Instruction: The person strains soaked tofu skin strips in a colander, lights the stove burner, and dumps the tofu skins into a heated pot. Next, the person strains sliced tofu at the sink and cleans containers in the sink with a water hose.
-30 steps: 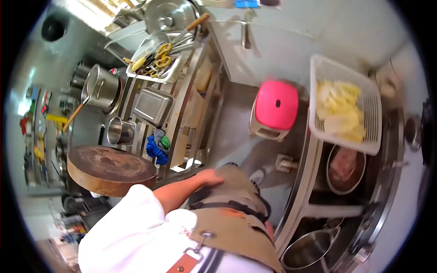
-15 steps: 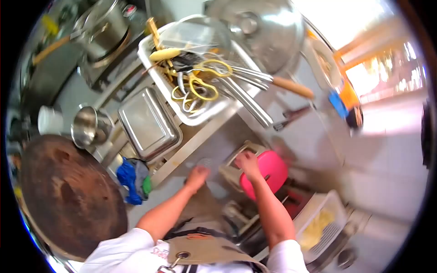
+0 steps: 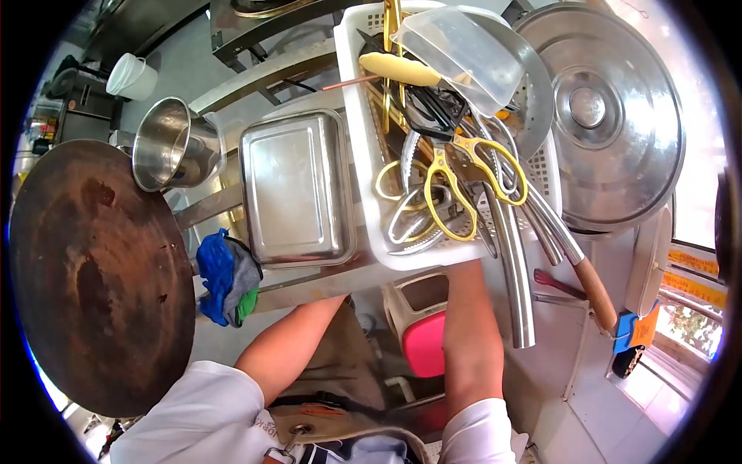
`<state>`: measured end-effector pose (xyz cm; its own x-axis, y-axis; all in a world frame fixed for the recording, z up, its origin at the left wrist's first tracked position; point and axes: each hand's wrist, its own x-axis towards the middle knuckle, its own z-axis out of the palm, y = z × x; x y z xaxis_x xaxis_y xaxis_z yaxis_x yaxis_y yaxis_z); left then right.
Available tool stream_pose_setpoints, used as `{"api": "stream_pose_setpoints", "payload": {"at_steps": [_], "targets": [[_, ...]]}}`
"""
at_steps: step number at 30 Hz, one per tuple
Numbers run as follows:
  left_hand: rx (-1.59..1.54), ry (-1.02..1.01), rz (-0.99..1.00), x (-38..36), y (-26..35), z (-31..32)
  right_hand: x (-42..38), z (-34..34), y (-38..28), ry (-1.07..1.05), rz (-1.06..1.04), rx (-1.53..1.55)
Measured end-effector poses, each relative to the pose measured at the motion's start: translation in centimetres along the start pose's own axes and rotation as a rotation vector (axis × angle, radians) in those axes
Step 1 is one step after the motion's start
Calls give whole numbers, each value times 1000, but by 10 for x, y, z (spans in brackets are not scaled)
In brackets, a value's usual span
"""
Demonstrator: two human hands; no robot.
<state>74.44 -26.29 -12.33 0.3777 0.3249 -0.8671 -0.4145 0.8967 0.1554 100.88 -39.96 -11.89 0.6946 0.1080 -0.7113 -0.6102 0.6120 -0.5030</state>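
Observation:
Both my forearms reach forward, and my hands are out of sight beneath the metal shelf edge [image 3: 301, 292] and the white basket [image 3: 379, 247]. The basket holds yellow-handled scissors [image 3: 439, 193], a clear plastic container [image 3: 460, 58], a yellow-handled tool [image 3: 399, 69] and several metal utensils. A closed rectangular steel box [image 3: 287, 189] lies left of the basket. Under the shelf, a beige stool [image 3: 394, 309] with a pink item [image 3: 425, 346] on it shows between my forearms, nearest the right one.
A large round dark board [image 3: 100, 278] stands at the left, with a steel pot [image 3: 171, 147] beside it. Blue, grey and green cloths [image 3: 220, 271] hang at the shelf edge. A big steel lid [image 3: 610, 116] leans at the right. A white bucket [image 3: 133, 77] is further back.
The view has shifted and come closer to the basket. My hands, visible before near the stool, have moved out of sight below the shelf and basket.

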Motion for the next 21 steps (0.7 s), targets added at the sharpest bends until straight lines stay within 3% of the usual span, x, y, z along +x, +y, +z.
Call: {"api": "stream_pose_setpoints", "payload": {"at_steps": [5,8,11,13,16,17,19,21], "targets": [[-40,42,86,6,-1,-5,-27,-25,5,60,-68,-53],[-22,52,130,7,-4,-7,-36,-46,9,311,-80,-102],[82,44,114,3,-6,-11,-54,-71,12,362,-84,-208],[311,11,-15,-22,-10,-14,-62,-94,17,399,-100,-165],[1078,139,-209,-61,-28,-13,-80,-128,32,359,-132,127],[1289,-16,-47,-67,-37,-13,-82,-141,39,381,-163,216],[1664,-379,290,-73,-63,-11,-125,-121,17,501,-190,-47],[1960,-633,575,-89,-88,36,-135,-141,20,527,-229,-52]]}}
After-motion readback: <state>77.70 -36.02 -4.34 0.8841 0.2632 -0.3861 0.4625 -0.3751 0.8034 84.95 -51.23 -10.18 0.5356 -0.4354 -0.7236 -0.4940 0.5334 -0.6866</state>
